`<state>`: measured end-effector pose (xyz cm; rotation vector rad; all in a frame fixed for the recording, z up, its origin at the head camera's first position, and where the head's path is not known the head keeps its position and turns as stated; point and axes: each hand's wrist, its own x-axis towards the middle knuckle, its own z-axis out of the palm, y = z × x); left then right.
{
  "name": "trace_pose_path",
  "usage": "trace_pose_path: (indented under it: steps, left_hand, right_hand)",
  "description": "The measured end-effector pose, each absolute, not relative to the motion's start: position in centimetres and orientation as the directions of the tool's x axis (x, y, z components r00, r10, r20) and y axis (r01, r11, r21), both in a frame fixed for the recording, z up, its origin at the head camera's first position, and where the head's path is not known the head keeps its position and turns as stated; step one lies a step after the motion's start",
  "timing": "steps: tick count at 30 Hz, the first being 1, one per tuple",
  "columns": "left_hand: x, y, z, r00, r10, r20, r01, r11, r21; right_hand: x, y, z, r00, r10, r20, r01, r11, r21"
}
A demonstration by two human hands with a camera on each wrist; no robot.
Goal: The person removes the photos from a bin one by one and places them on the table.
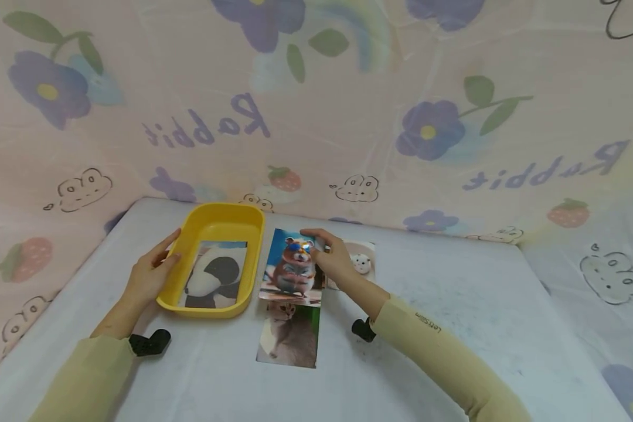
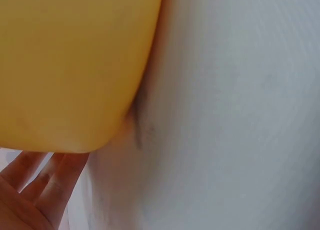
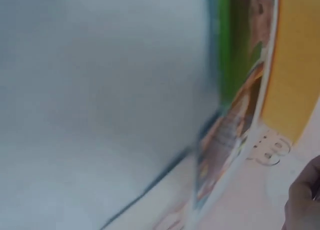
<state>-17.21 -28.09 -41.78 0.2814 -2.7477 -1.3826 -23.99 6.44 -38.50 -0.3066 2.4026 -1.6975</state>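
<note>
On the white desk (image 1: 453, 328), nearest the person, a photo of a grey cat (image 1: 289, 335) lay flat, its far edge tucked under a hamster picture (image 1: 292, 266). Two pale yellow-green sleeves reached in from the near edge, each with a small black device at the wrist. The right hand (image 1: 333, 258) rested at the hamster picture's far right corner, its grip pinching that corner between thumb and fingers; the picture lay just right of a yellow tray (image 1: 218, 220) and partly over a third photo of a white animal (image 1: 361, 262). The left hand (image 1: 150, 274) lay against the tray's left wall, fingers nearly straight, touching rather than clasping it. A black-and-white picture (image 1: 215, 275) sat flat inside the tray. The left wrist view showed the tray's rounded corner (image 2: 70, 69) over the white surface, with fingertips (image 2: 35, 185) beneath. The right wrist view was blurred, showing the picture's edge (image 3: 235, 115) beside the tray.

Beyond the desk's far edge, a pink cloth (image 1: 348, 117) rose as a backdrop, printed with purple flowers, strawberries and the word "Rabbit".
</note>
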Motion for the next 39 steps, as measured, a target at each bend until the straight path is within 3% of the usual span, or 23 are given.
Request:
trace_pose_path:
  steps: [14,22,39]
  left_hand:
    - [-17.2,-28.0,-41.8,-0.976,-0.212,-0.042,-0.161,0.582,0.797]
    - [-17.3,-27.9,-41.8,-0.978,-0.205,-0.049,-0.161,0.572,0.804]
    - [-17.3,-28.0,-42.0,-0.980,-0.196,-0.025,-0.133,0.563,0.815]
  right_hand:
    - [-22.7,13.2,-40.5,-0.950,-0.305,-0.073,-0.068,0.430,-0.900]
    - [-21.2,16.0,-41.4,-0.946,-0.277,-0.171,0.011,0.497,-0.868]
    - [-18.4,17.2,-42.2,-0.947,-0.248,-0.207,-0.022,0.689,-0.725]
